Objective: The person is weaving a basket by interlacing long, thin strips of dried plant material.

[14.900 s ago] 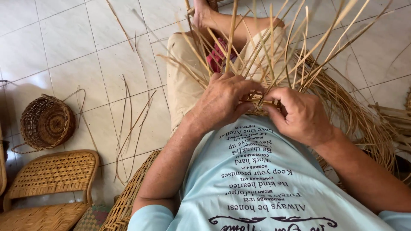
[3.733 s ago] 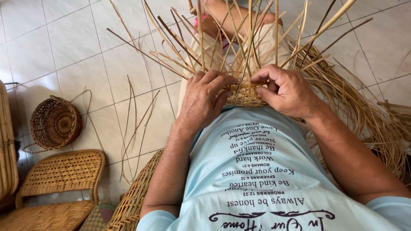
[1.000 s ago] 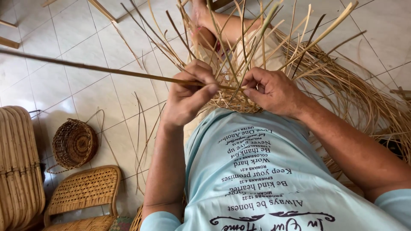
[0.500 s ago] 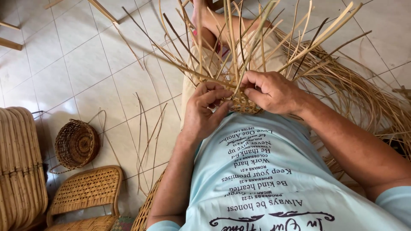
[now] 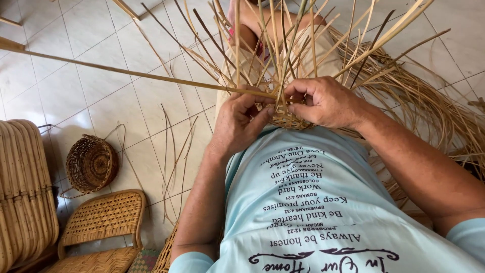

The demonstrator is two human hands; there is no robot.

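A small woven basket base (image 5: 289,120) rests against my belly, with many upright cane stakes (image 5: 283,45) fanning up from it. My left hand (image 5: 241,121) pinches a long cane strand (image 5: 131,73) that runs far out to the upper left, right at the base's edge. On the other side, my right hand (image 5: 323,102) grips the rim of the weave, fingers curled over the strands. Both hands nearly touch above the base. I wear a light blue printed shirt (image 5: 313,212).
A heap of loose cane (image 5: 434,106) lies on the tiled floor at right. Loose strips (image 5: 174,156) lie on the tiles left of my arm. A small round woven basket (image 5: 92,163) sits at left, above a wicker chair seat (image 5: 103,220) and a stack of wicker frames (image 5: 22,187).
The long strand has swung out level to the left again, after pointing up among the stakes half a second ago. My left hand has lifted closer to the right hand.
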